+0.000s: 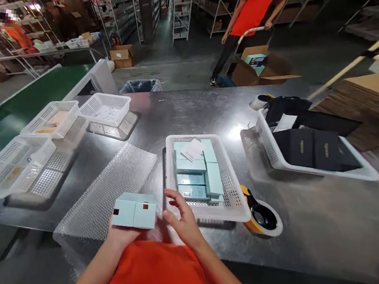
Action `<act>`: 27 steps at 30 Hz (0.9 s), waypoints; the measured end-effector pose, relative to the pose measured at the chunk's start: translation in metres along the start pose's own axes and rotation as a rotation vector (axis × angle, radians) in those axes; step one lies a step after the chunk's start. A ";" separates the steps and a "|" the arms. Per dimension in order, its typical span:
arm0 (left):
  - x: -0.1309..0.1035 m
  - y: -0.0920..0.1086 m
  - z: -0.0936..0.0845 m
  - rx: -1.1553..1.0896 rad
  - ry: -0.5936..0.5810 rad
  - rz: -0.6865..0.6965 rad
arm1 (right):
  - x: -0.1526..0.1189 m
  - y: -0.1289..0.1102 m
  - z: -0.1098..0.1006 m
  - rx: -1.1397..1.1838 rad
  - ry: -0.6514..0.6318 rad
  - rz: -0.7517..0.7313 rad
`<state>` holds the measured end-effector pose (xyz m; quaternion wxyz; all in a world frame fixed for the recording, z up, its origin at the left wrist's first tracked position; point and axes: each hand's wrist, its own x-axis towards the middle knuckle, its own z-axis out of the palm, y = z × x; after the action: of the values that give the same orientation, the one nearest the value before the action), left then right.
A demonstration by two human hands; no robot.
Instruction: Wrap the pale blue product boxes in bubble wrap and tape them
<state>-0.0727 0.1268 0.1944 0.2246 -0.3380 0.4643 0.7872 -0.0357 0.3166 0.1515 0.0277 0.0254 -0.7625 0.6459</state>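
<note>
Two light-blue boxes (134, 211) sit side by side in my left hand (123, 235), which grips them from below near the table's front edge. My right hand (183, 221) is just to their right, thumb and fingers apart, with nothing between them. It is at the near left corner of a white basket (234, 197). Inside that basket lie several light-blue boxes (213, 177) and a white paper slip (193, 150). A sheet of bubble wrap (112, 188) lies on the table beyond and left of the held boxes.
A tape dispenser (264, 218) lies right of the basket. Farther right, a white basket (330, 171) holds black boxes and bags. Several white baskets (106, 107) stand at the left by a green conveyor (26, 100). A person (254, 12) stands beyond the table beside an open carton (247, 74).
</note>
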 end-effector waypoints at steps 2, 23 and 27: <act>0.003 -0.007 -0.005 -0.283 -0.083 -0.180 | -0.003 -0.014 0.007 -0.137 -0.014 -0.177; -0.002 -0.021 -0.029 -0.198 -0.451 -0.498 | 0.052 -0.070 -0.026 -0.427 -0.182 -0.220; 0.015 -0.031 -0.033 -0.267 -0.687 -0.389 | 0.067 -0.074 -0.029 -0.116 -0.342 0.082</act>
<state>-0.0514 0.1125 0.1539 0.4651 -0.1632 0.1839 0.8504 -0.0963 0.3326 0.2336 -0.1273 0.1024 -0.7924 0.5877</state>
